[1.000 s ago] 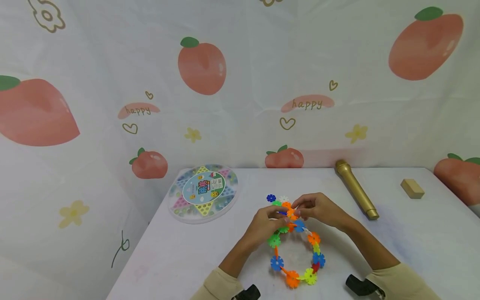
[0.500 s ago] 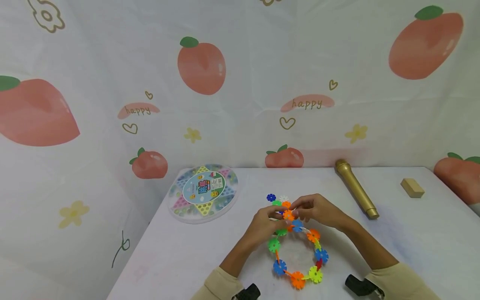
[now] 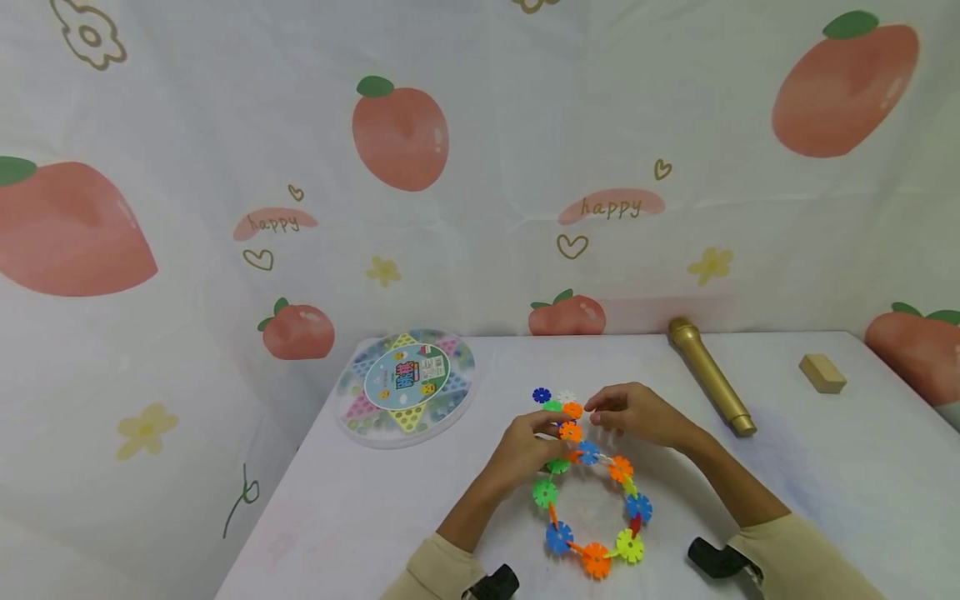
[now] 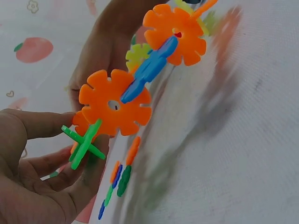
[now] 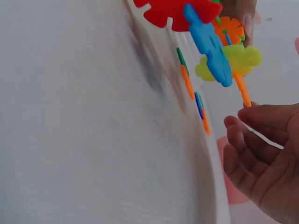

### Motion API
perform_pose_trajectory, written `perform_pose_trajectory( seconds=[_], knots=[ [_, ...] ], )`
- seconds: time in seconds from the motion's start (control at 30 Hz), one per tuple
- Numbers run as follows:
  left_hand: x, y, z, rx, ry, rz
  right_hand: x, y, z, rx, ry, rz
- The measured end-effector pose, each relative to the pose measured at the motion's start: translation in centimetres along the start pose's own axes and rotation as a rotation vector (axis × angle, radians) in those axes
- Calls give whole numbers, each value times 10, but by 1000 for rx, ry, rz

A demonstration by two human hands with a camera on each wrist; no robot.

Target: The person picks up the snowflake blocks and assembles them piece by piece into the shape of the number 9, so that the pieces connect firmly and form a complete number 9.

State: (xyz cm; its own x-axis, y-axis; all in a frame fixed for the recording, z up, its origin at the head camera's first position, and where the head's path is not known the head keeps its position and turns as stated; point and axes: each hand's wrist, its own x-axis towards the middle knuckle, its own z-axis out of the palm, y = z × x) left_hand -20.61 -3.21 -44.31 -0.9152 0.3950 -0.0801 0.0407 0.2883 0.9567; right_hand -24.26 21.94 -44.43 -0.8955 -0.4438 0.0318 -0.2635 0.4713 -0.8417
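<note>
Discs of notched plastic, slotted edge to edge, formed a colourful ring [image 3: 558,537] over the near part of the worktop [image 3: 337,533], with orange, blue, green, yellow-green, white and red pieces along it. The left hand [image 3: 521,450] pinched its far end between thumb and fingers, by an orange disc [image 4: 115,88] and crossed green pieces [image 4: 84,144], holding that part raised. The right hand [image 3: 637,414] hovered close by, apart from the left, its fingers relaxed and loosely bent; in the right wrist view its fingertips were just beside an orange piece [image 5: 243,91], and whether they touched could not be told. Beyond the hands, a dark blue disc [image 3: 542,395] and a white disc [image 3: 567,397] lay near each other. A round game board [image 3: 407,377] lay to the left; to the right, a gold microphone [image 3: 712,377] lay slantwise, with a wooden block [image 3: 822,373] farther right. Behind hung a cloth [image 3: 480,250] printed with peaches.
</note>
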Motion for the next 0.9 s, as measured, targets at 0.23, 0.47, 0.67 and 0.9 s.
perform_pose_trajectory(
  seconds=[0.23,0.47,0.67,0.9],
  knots=[
    [-2,3,-3,-1,0,-6,17,-1,-3,-75,8,13],
    [-3,4,-4,-23,4,-12,31,1,0,-125,-14,16],
    [-2,3,-5,-41,25,-16,39,3,5,-183,-14,-10],
    [0,2,-4,-40,21,-4,47,3,6,-236,-29,19]
  ],
)
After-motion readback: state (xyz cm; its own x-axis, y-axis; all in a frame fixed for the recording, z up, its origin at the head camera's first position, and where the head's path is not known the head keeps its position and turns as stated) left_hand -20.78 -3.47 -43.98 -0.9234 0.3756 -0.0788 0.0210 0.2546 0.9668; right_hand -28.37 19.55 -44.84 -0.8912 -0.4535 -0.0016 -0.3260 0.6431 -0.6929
